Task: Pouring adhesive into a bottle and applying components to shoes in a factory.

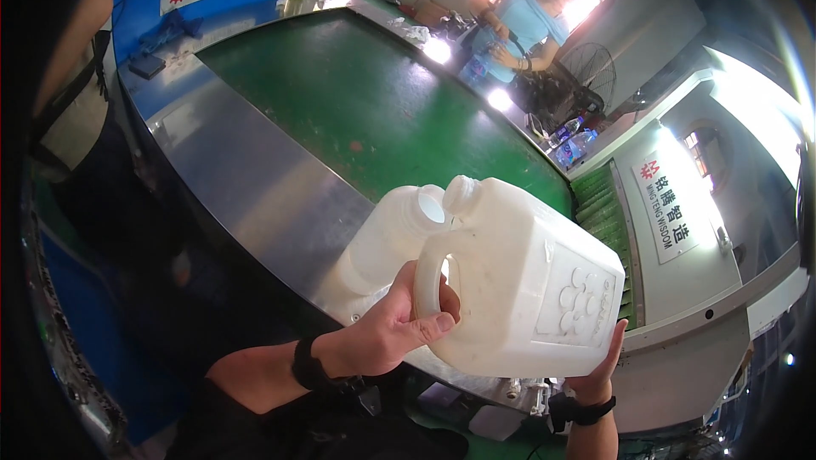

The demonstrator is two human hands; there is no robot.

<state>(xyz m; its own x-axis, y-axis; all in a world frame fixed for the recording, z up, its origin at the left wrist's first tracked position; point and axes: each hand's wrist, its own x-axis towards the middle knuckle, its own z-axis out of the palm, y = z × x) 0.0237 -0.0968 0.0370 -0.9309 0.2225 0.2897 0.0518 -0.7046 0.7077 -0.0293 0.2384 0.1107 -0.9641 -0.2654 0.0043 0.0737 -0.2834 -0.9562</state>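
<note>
A large white plastic jerrycan (501, 282) is tilted on its side in front of me, its neck toward the upper left and its embossed side facing right. My left hand (399, 320) is closed round its moulded handle. At the bottom end of the can, my right hand (599, 366) supports it from below and the right; most of those fingers are hidden behind it. Just behind the neck stands a second white plastic container (382, 235) with an open round mouth, on the metal edge of the table. Whether the two containers touch I cannot tell.
A green conveyor belt (365, 103) runs between metal borders (246, 163). At its right end a white machine housing (680, 231) has a green strip curtain (608, 214). Plastic bottles (574, 146) stand at the far edge. Across the belt is another person (523, 27), near a fan (591, 73).
</note>
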